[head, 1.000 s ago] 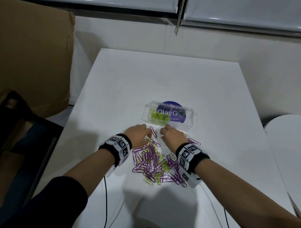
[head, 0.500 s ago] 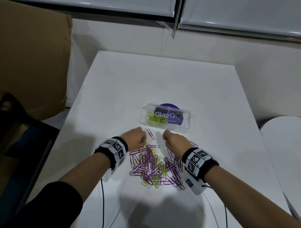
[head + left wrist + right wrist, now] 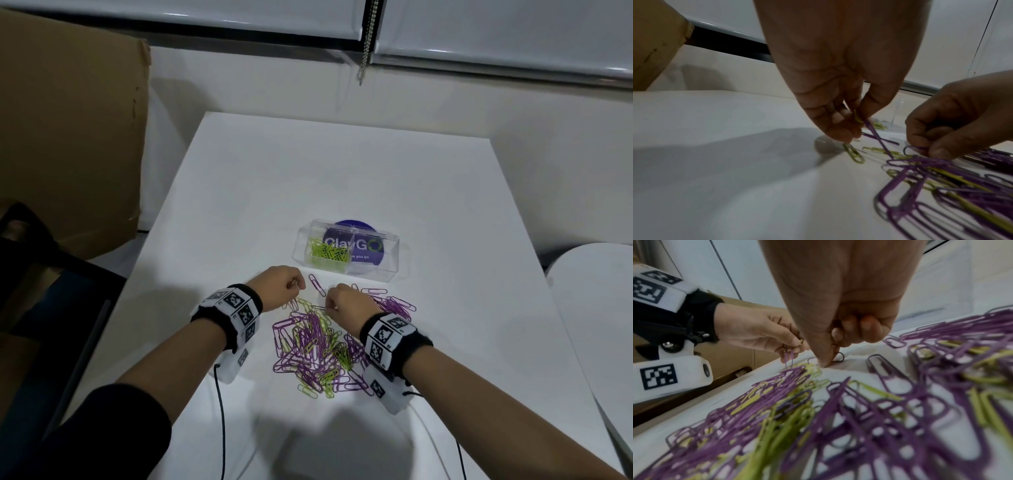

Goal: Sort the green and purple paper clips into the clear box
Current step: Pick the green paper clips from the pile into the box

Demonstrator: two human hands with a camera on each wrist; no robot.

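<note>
A clear two-compartment box (image 3: 390, 260) sits mid-table, with green clips (image 3: 329, 255) in its left half. A mixed pile of purple and green paper clips (image 3: 318, 346) lies in front of it. My left hand (image 3: 297, 284) is at the pile's far left edge; in the left wrist view my left hand (image 3: 855, 123) pinches a purple clip (image 3: 876, 138) with a green one beside it. My right hand (image 3: 327, 305) is at the far right edge, and in the right wrist view my right hand (image 3: 828, 358) has curled fingers and a thumb pinching a purple clip (image 3: 839, 356) against the table.
One loose purple clip (image 3: 317, 284) lies between my hands and the box. A purple round sticker (image 3: 368, 248) shows through the box. A cardboard sheet (image 3: 68, 130) stands at the left, and a second white table (image 3: 592, 308) is to the right.
Both hands have drawn back from the box front to the pile's far edge. The left hand has picked up a purple clip; the right has closed on one.
</note>
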